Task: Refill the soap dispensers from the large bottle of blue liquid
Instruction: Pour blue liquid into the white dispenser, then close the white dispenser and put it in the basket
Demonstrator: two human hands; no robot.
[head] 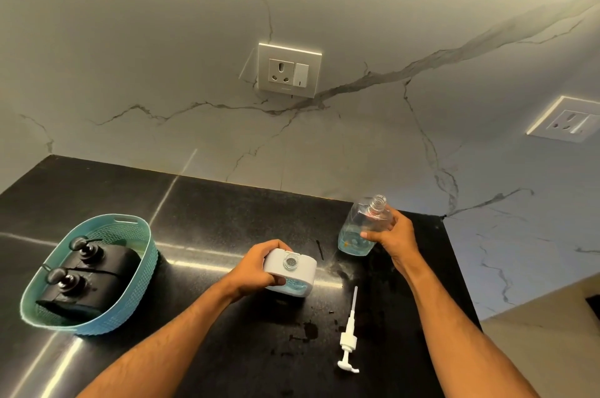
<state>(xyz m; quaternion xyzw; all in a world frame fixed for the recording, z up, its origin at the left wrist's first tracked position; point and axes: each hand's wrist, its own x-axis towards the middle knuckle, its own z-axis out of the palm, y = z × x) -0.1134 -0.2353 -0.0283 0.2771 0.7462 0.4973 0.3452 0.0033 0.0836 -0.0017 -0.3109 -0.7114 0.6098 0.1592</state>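
Two bare hands are showing over the black stone counter (pixel 227 209): one left hand (pixel 259 266) and one right hand (pixel 394 235). Sitting on that counter are one clear square plastic bottle (pixel 360 228) with blue liquid at its bottom, one white box-shaped soap dispenser (pixel 292 271) and one loose white plastic pump head (pixel 349 337). One teal woven plastic basket (pixel 94 271) is holding two black pump-topped dispensers (pixel 94 271), and two white wall sockets (pixel 289 71) are showing on the marble wall.

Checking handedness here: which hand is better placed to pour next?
Likely the right hand: it already grips the open bottle. The left hand holds the white dispenser.
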